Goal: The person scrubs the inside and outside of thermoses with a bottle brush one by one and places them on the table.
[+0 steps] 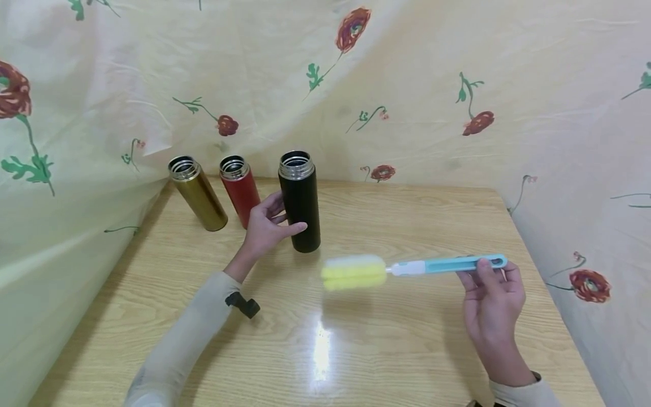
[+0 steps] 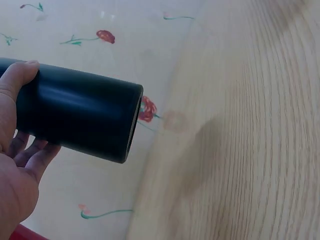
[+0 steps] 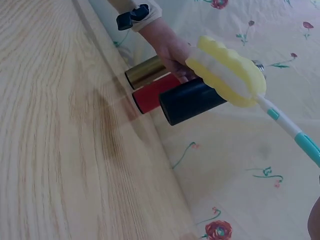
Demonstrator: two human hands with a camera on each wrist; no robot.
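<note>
A tall black flask, its steel-threaded mouth without a lid, is gripped around the body by my left hand. In the left wrist view, the flask's base stands apart from the wooden top, with a shadow beyond it. My right hand holds the end of the light-blue handle of a bottle brush between thumb and fingers. The brush's yellow and white sponge head points left, in the air in front of the black flask. A red flask stands just behind my left hand.
A gold flask stands at the far left, also open-mouthed. The wooden table runs up to a cream flowered cloth, which hangs behind and along both sides.
</note>
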